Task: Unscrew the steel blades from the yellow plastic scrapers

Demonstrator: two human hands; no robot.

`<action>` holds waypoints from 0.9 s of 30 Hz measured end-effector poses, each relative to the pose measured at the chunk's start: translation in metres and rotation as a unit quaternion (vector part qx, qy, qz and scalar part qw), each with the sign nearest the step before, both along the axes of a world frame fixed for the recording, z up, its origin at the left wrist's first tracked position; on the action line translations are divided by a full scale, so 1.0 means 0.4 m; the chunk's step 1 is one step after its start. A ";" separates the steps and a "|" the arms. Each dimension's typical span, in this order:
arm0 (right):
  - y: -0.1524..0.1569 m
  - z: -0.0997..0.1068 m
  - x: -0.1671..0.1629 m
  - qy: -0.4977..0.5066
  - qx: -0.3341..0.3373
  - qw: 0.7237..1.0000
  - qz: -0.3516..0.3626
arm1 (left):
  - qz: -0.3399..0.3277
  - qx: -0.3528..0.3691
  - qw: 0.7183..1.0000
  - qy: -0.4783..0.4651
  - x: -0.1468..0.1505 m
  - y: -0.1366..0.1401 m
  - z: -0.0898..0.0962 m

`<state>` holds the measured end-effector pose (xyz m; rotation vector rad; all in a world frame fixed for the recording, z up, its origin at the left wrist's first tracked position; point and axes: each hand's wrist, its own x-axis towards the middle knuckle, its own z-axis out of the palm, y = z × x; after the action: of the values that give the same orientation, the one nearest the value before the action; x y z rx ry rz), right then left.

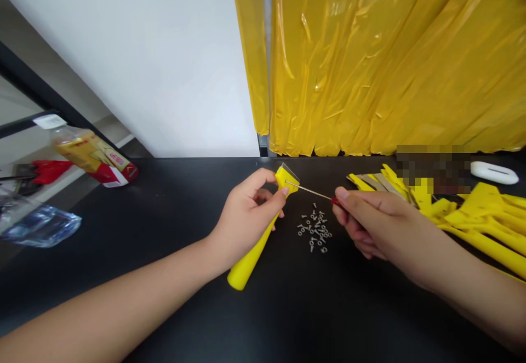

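Near the middle of the black table, my left hand point(250, 212) is closed around a yellow scraper point(252, 259). Its handle slants down toward me, and a thin flat blade shows at the far end of its head. My right hand point(370, 215) grips a screwdriver point(314, 192) by its red handle, which is mostly hidden in the fingers. The thin metal shaft points left, its tip at the scraper's head beside my left thumb. Between my hands lies a loose pile of small screws and ring-shaped metal pieces point(316, 228).
More yellow scraper parts point(485, 215) are heaped at the right, partly behind my right arm. Beyond them sits a small white case point(494, 173). A drink bottle point(92, 152) and a clear bottle point(45, 228) lie at the left. Yellow plastic sheeting point(390, 61) hangs behind the table.
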<state>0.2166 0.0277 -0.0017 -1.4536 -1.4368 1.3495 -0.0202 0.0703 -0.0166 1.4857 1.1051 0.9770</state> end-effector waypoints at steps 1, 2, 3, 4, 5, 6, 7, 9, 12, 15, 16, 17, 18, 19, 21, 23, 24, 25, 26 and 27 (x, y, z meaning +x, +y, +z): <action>0.001 0.002 -0.002 0.003 0.011 1.000 0.003 | 0.001 0.006 1.000 0.006 -0.002 0.000 0.003; 0.002 0.003 -0.002 -0.004 0.033 0.999 0.007 | 0.003 0.013 1.000 0.009 -0.003 0.001 0.005; 0.003 0.004 0.000 -0.012 0.055 0.998 0.010 | 0.004 0.018 1.000 0.010 -0.004 0.001 0.007; 0.004 0.003 0.004 -0.028 0.079 0.996 0.011 | 0.005 0.024 1.000 0.012 -0.006 0.002 0.009; 0.005 0.001 0.009 -0.055 0.106 0.993 0.010 | 0.006 0.029 0.999 0.014 -0.007 0.001 0.011; 0.005 -0.002 0.015 -0.092 0.141 0.986 0.013 | 0.008 0.035 0.999 0.017 -0.008 0.001 0.012; 0.005 -0.007 0.021 -0.139 0.183 0.973 0.021 | 0.010 0.040 0.999 0.022 -0.008 -0.001 0.014; 0.003 -0.015 0.031 -0.251 0.280 0.926 0.043 | 0.013 0.050 0.998 0.031 -0.009 -0.005 0.017; -0.007 -0.014 0.033 -0.358 0.373 0.854 0.060 | 0.010 0.071 0.997 0.042 -0.008 -0.016 0.020; -0.019 0.004 0.017 -0.302 0.320 0.896 0.062 | 0.007 0.093 0.995 0.046 -0.006 -0.026 0.024; -0.023 0.011 0.011 -0.268 0.289 0.917 0.063 | 0.006 0.098 0.994 0.047 -0.006 -0.028 0.026; -0.025 0.015 0.006 -0.241 0.264 0.932 0.063 | 0.004 0.101 0.994 0.049 -0.007 -0.028 0.029; -0.026 0.018 0.004 -0.226 0.250 0.939 0.065 | 0.001 0.103 0.993 0.054 -0.009 -0.025 0.033; -0.026 0.018 0.004 -0.224 0.250 0.940 0.068 | -0.002 0.104 0.993 0.061 -0.013 -0.019 0.038; -0.020 0.012 0.014 -0.264 0.276 0.922 0.067 | -0.006 0.106 0.991 0.080 -0.025 0.003 0.051; -0.010 0.009 0.038 -0.336 0.306 0.890 0.042 | -0.004 0.101 0.990 0.098 -0.046 0.038 0.065; -0.003 0.012 0.055 -0.368 0.318 0.873 0.023 | 0.003 0.091 0.990 0.111 -0.060 0.060 0.072; 0.005 0.019 0.073 -0.392 0.327 0.860 0.003 | 0.014 0.071 0.989 0.129 -0.075 0.082 0.077; 0.012 0.029 0.093 -0.405 0.336 0.850 -0.015 | 0.026 0.059 0.988 0.137 -0.092 0.105 0.081; 0.019 0.044 0.114 -0.408 0.347 0.844 -0.023 | 0.039 0.048 0.988 0.143 -0.109 0.128 0.083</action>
<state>0.2622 0.0352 0.0158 -1.5580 -2.0810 0.0280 -0.0636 0.1214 0.0166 1.7090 1.3443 0.8991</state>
